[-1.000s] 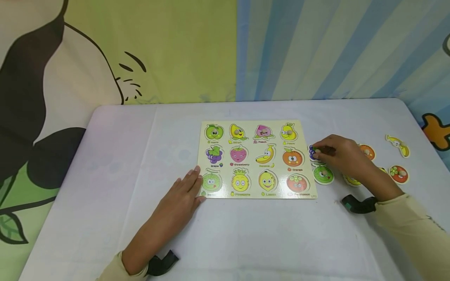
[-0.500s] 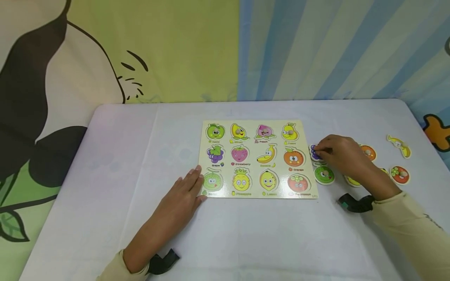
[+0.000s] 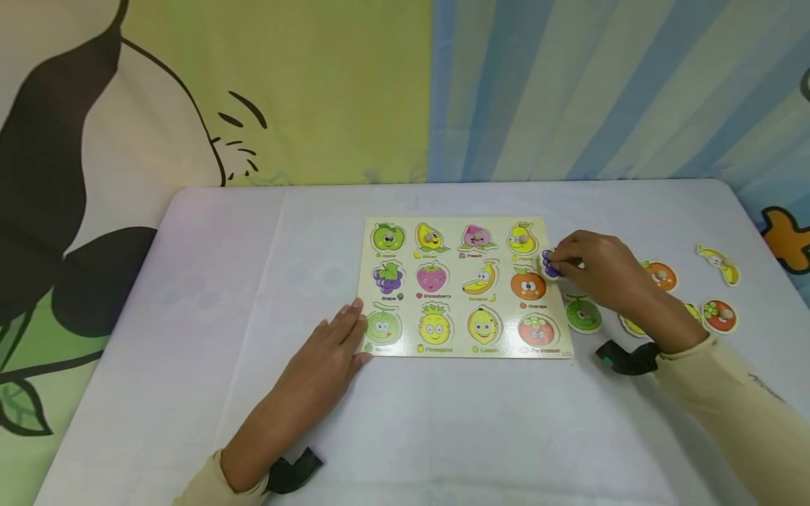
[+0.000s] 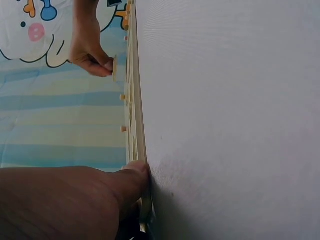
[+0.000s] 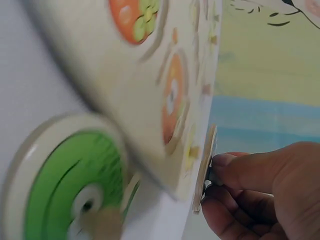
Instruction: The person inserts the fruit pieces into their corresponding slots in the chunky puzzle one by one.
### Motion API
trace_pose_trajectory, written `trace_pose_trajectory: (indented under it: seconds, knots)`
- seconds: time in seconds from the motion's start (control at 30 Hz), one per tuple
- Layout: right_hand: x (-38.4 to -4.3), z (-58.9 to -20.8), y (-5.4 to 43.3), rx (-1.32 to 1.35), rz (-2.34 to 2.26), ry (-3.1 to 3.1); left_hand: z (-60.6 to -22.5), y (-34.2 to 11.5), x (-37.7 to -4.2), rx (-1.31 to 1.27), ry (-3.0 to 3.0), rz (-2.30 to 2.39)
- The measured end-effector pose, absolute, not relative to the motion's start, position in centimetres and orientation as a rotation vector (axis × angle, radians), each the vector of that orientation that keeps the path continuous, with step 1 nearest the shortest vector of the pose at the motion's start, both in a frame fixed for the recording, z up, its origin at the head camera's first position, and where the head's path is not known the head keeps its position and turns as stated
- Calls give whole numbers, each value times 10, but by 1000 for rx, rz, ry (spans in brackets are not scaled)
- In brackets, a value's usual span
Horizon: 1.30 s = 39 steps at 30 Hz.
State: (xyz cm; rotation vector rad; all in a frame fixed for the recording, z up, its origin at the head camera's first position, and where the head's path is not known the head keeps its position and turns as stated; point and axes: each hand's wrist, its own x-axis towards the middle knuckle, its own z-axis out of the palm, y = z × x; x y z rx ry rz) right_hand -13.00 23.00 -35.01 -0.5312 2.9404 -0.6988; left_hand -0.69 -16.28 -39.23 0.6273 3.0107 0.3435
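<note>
My right hand [image 3: 604, 270] pinches the grape puzzle piece [image 3: 549, 266] between thumb and fingertips, over the right edge of the fruit puzzle board [image 3: 458, 330]. In the right wrist view this piece [image 5: 204, 172] stands nearly edge-on, held off the board. My left hand [image 3: 325, 348] rests with fairly straight fingers at the board's lower left edge; its thumb [image 4: 134, 175] touches the edge in the left wrist view. Knobbed apple [image 3: 387, 239], mango [image 3: 430, 239], peach [image 3: 476, 239] and pear [image 3: 522, 240] pieces sit in the top row. Pictures fill the lower rows.
Right of the board lie loose pieces: a green melon [image 3: 583, 315], an orange [image 3: 661, 275], a banana [image 3: 718, 263], a red persimmon [image 3: 720, 316] and yellow ones [image 3: 633, 326] partly under the right arm. A printed cloth [image 3: 316, 91] hangs behind the white table [image 3: 418, 422].
My right hand has lifted the grape piece from beside the board and carried it slightly left and away, over the board's edge. The left hand has stayed in place.
</note>
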Motion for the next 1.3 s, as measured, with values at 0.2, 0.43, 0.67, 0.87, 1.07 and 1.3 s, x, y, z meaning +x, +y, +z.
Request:
trace_pose_trajectory:
  seconds: [0.2, 0.43, 0.67, 0.87, 1.07, 1.3]
  knots:
    - [-137, -344, 200, -651, -733, 2915, -393, -164, -5, 618, 3014, 357]
    - [-142, -341, 173, -814, -783, 2866, -393, -165, -4, 614, 3015, 368]
    - [-144, -340, 140, -964, -796, 2809, -394, -165, -4, 606, 3006, 365]
    - [-144, -340, 111, -993, -839, 2759, -396, -164, -7, 617, 3002, 379]
    - [-146, -343, 86, -1046, -826, 2710, -396, -162, -10, 641, 2988, 392]
    - [-154, -343, 55, -1148, -805, 2644, -392, -164, -8, 641, 2999, 371]
